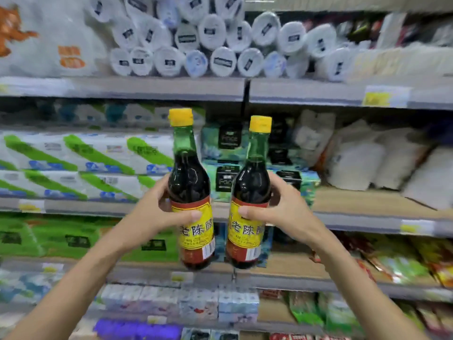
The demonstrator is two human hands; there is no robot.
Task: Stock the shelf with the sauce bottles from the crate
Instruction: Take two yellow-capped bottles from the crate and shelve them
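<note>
I hold two green glass sauce bottles upright in front of the shelves, each with dark liquid, a yellow cap and a yellow-and-red label. My left hand [163,209] grips the left bottle [190,182] around its middle. My right hand [277,208] grips the right bottle [251,185] the same way. The bottles stand side by side, a small gap between them, raised at the height of the wooden shelf board [367,202]. The crate is out of view.
Shelves fill the view. White wrapped rolls [210,40] lie stacked on the top shelf. Green-striped tissue packs [81,158] sit at the left, teal boxes [225,158] behind the bottles, white bags [382,158] at the right. Bare wooden board shows at the right of the bottles.
</note>
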